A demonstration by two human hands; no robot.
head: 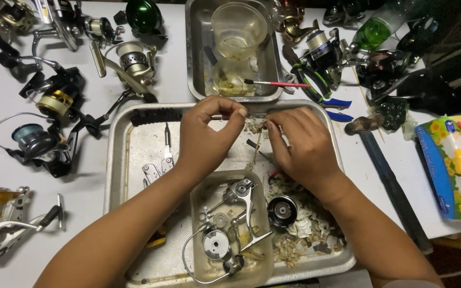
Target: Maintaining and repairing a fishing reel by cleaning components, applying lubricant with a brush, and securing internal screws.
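Over a large dented steel tray [129, 138], both hands pinch a small thin metal part [254, 114] near its far rim. The left hand [206, 136] has fingers [236, 112] curled tight on one end; the right hand [300, 146] nips the other. A clear plastic tub [201, 266] below holds shiny disassembled reel parts [236, 218], beside crumpled grimy tissue scraps [305, 229].

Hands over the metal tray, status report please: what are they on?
Left hand and right hand pinch a small part together above the metal tray. Dismantled reel parts below. Nothing blocking.
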